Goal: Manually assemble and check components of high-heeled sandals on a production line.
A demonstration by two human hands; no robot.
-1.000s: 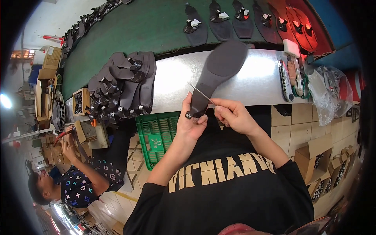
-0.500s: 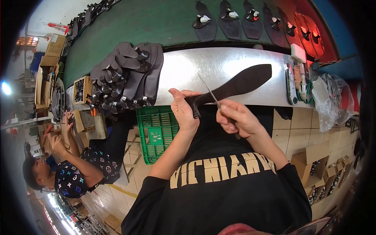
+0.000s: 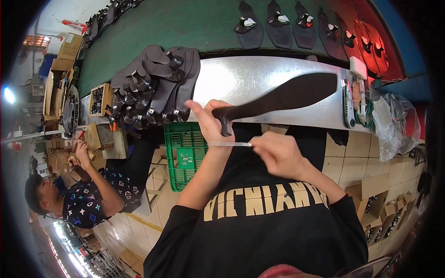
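Note:
My left hand (image 3: 209, 121) grips a dark brown high-heeled shoe sole (image 3: 296, 95) at its heel end, thumb sticking out to the left. The sole's flat underside faces up and its toe end reaches right, above the shiny metal bench (image 3: 250, 65). The short heel (image 3: 225, 127) points toward me. In my right hand (image 3: 280, 155), closed and slightly blurred, is a knife with a thin, light blade (image 3: 232, 144). The blade lies just below the heel, across the view of my left wrist; whether it touches either, I cannot tell. The knife's handle is hidden by my fingers.
A pile of heeled soles (image 3: 185, 78) sits left on the bench. Beyond runs a green belt (image 3: 208, 28) carrying shoes (image 3: 278, 25). Right are a cutter (image 3: 347, 106) and plastic bag (image 3: 394, 125). A green crate (image 3: 178, 157) stands below; a co-worker (image 3: 97, 190) sits at left.
The knife has come down from across the sole to below the heel, its blade turning to point left. The sole has tilted and its toe end has shifted right.

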